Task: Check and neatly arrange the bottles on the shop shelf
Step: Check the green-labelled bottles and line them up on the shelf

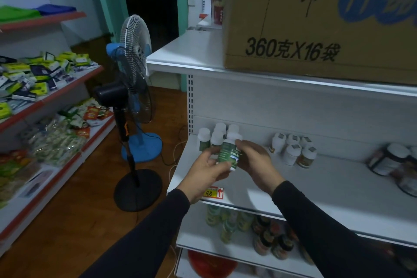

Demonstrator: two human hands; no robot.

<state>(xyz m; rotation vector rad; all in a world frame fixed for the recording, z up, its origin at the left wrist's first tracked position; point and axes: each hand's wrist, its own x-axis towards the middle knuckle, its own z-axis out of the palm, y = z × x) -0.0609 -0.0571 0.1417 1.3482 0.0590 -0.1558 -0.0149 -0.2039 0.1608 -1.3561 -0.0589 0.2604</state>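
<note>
— Head view: step in hand?
— Checking, by the look of it. One green-label bottle [228,154] lifted off the white shelf [316,187], tilted, held just in front of its own group of white-capped bottles [214,136] at the far left of that shelf.
— Grip?
— Left hand [206,175] pinching the lower body with thumb and fingers; right hand [255,161] curled round the upper side, near the cap. Both holding, neither wide.
— Next move?
— Probably to turn the label forward and set the bottle upright into the near gap of the group, without knocking the neighbours.
— Materials?
— Bottle: smooth plastic cylinder, white screw cap, glossy green wrap. Shelf: painted metal, flat, hard. Further right, a second cluster of white bottles [293,149], rounder in the shoulder. Above, a matte cardboard box [316,29].
</note>
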